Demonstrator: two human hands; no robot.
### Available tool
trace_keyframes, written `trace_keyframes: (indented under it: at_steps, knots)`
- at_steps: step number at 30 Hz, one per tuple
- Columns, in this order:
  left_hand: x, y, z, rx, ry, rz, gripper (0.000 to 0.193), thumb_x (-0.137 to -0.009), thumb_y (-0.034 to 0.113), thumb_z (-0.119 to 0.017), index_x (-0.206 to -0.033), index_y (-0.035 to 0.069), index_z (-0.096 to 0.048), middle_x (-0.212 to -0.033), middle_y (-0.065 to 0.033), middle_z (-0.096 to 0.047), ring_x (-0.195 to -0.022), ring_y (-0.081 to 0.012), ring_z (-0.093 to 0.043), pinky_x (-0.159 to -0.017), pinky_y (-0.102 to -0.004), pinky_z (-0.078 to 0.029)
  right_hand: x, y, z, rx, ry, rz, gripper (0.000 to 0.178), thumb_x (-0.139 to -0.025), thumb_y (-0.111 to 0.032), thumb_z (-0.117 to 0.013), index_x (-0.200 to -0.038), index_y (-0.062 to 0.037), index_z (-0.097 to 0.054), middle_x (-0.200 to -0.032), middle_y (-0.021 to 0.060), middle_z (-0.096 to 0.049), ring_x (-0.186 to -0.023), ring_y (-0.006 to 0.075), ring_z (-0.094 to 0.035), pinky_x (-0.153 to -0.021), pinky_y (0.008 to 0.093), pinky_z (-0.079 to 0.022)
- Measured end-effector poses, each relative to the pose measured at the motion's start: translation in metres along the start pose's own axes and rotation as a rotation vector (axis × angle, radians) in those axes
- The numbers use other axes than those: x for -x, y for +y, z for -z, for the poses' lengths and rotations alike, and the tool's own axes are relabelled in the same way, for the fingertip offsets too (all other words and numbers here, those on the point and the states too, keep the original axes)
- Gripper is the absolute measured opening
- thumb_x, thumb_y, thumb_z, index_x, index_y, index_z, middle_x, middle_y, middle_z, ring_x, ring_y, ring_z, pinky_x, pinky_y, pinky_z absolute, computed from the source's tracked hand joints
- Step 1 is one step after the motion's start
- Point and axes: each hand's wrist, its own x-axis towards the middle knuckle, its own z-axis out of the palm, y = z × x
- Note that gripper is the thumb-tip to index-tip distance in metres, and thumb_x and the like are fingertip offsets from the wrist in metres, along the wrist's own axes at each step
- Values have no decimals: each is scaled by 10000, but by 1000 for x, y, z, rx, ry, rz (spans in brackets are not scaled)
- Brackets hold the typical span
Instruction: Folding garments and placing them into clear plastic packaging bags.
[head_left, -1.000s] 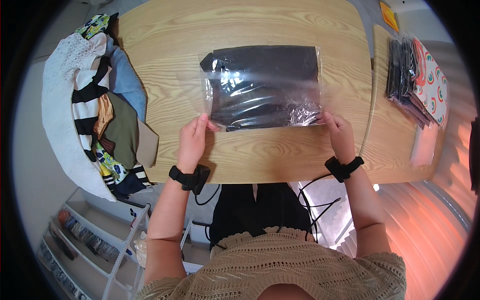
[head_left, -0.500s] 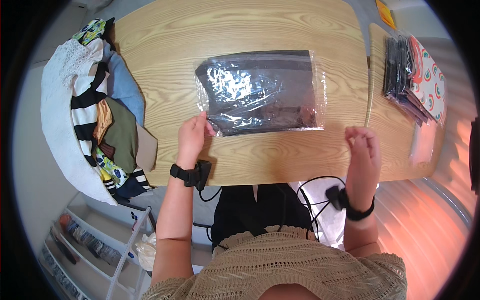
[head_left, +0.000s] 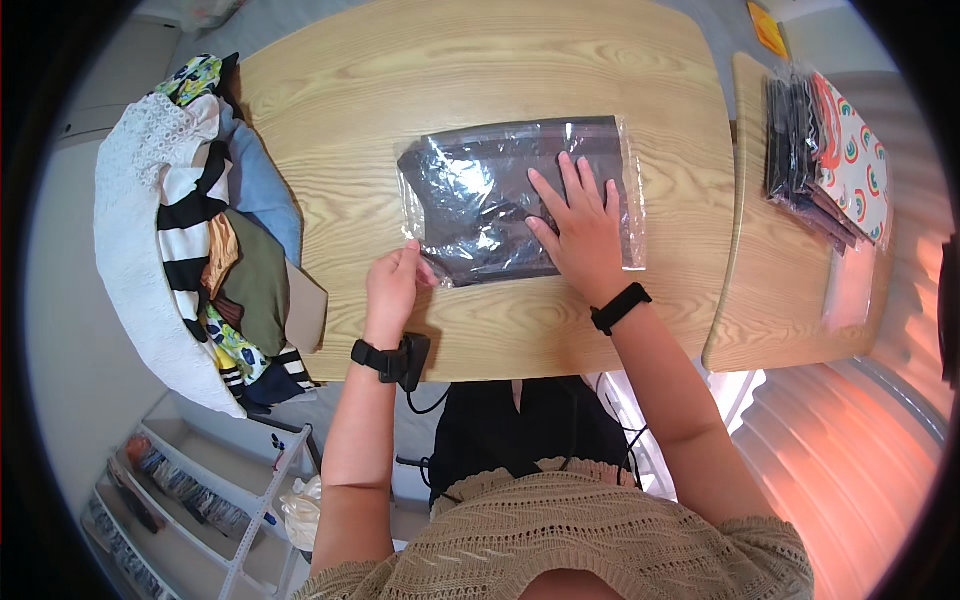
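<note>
A clear plastic bag point(head_left: 480, 215) with a folded dark grey garment inside lies flat on the wooden table. My left hand point(head_left: 394, 288) pinches the near left corner of this bag between thumb and fingers. Spread flat on the right half of the bag is my right hand point(head_left: 585, 238), its fingers apart and pointing away from me. Light glints off the plastic on the left half. Each wrist wears a black strap, and the left one carries a small black device point(head_left: 410, 362).
Heaped clothes point(head_left: 255, 285) cover the table's left edge. On a side table to the right lies a stack of bagged garments point(head_left: 800, 150), with a rainbow-print piece point(head_left: 858, 160) on its right side. A shelf rack point(head_left: 200, 480) with packed items stands at the lower left.
My right hand has come in from the right, where it hovered off the bag, and now rests flat on it. My left hand keeps its pinch on the corner.
</note>
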Motion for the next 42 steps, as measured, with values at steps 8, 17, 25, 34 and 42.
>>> trace_keyframes:
  at_steps: [8,17,25,34,42]
  knots:
    - [15,69,-49,-658,236,-888,330,-864,168,-558,-1149,11,-509,-1225,-199,-492,-1155,-351,-452,-973,-423,-358,-6,-3,-1,94,12,12,511,-834,-389,-607,-1316,-277,-480,-1427,85,-374,-1323,269,-330,-1044,550,-240]
    - [-34,53,-74,-1130,149,-966,589,-866,371,-526,-1400,180,-366,-1485,-88,-273,-1366,-261,-252,-1067,-532,-224,-12,-4,-7,135,31,0,524,-844,-413,-573,-1337,-276,-456,-1425,98,-375,-1329,292,-316,-1029,590,-231]
    - [-39,47,-79,-1125,150,-928,584,-855,378,-532,-1386,184,-387,-1493,-78,-260,-1380,-249,-224,-1068,-548,-205,-13,-2,-12,128,-14,-21,530,-860,-439,-545,-1355,-291,-429,-1465,95,-313,-1364,286,-255,-1040,601,-198]
    - [-43,46,-78,-1128,115,-906,583,-855,379,-523,-1388,188,-384,-1493,-83,-260,-1379,-250,-227,-1063,-552,-213,-14,-3,-13,130,-40,-37,509,-863,-439,-537,-1336,-272,-451,-1457,93,-326,-1360,282,-263,-1043,605,-184]
    - [-45,52,-77,-1130,124,-944,569,-865,366,-521,-1384,176,-387,-1487,-93,-268,-1366,-265,-251,-1059,-554,-224,-18,-1,-9,127,-4,-10,523,-851,-440,-551,-1335,-266,-454,-1444,97,-343,-1346,283,-285,-1046,597,-191]
